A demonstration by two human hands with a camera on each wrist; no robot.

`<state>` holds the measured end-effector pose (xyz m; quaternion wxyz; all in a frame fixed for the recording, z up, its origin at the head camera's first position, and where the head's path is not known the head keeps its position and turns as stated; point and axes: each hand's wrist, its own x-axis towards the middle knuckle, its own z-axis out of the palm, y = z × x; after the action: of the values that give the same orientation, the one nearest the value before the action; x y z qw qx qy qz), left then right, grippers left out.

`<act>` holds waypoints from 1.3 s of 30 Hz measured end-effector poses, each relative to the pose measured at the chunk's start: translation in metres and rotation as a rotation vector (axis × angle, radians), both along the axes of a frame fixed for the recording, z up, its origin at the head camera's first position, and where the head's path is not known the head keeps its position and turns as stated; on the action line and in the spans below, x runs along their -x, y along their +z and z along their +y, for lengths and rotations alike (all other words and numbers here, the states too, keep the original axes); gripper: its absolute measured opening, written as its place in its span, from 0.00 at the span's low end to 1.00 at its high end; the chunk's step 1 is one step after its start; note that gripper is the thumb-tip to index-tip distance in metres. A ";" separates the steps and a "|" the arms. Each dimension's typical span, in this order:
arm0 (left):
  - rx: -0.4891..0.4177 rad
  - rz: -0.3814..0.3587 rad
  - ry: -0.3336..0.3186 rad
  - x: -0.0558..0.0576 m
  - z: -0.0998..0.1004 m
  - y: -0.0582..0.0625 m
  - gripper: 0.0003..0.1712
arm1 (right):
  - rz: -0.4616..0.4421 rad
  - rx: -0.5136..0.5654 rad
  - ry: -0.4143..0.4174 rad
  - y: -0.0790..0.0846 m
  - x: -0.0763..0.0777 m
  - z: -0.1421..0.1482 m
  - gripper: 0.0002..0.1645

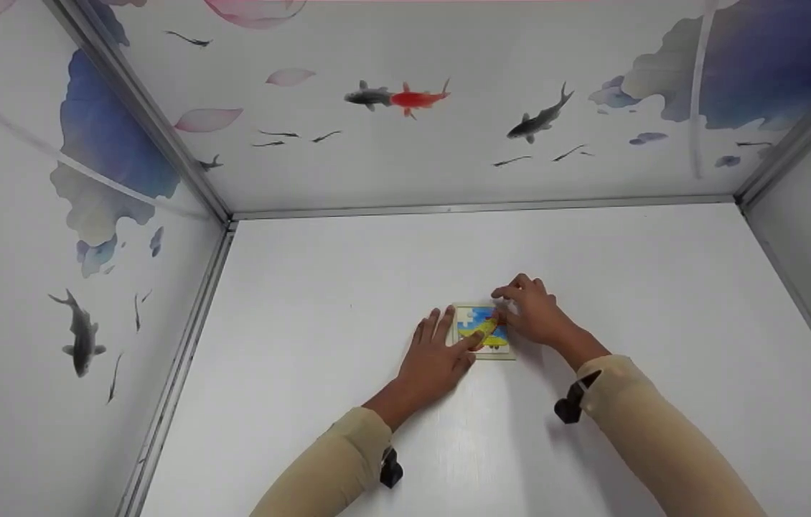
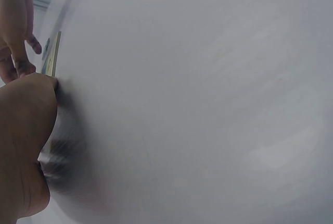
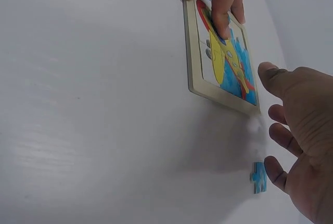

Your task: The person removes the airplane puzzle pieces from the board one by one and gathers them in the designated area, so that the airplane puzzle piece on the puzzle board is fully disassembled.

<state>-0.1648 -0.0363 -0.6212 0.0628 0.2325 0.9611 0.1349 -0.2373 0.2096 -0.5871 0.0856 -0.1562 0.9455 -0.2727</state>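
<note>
- Square wooden-framed jigsaw (image 3: 229,60), yellow-and-red aeroplane picture: flat on white worktop (image 1: 305,345).
- Left hand (image 1: 434,359): released, fingers outstretched, touching jigsaw.
- Right hand (image 1: 535,312): released, beside jigsaw (loose blue interlocking piece (image 3: 258,177) nearby).

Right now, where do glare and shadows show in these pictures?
Head view: a pale streak, probably glare, crosses the left wall; soft shadows fall on the table near the right sleeve. Left wrist view: pale glare on the table, dark shadow beside the left hand. Right wrist view: faint glare at lower left, soft shadow below the puzzle.
</note>
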 end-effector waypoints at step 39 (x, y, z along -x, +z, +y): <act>0.043 0.013 -0.002 0.002 0.000 -0.005 0.30 | -0.009 -0.006 0.050 -0.002 -0.004 -0.029 0.16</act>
<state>-0.1663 -0.0365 -0.6258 0.0617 0.2331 0.9639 0.1128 -0.2333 0.1809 -0.5889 0.0971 -0.1781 0.9417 -0.2685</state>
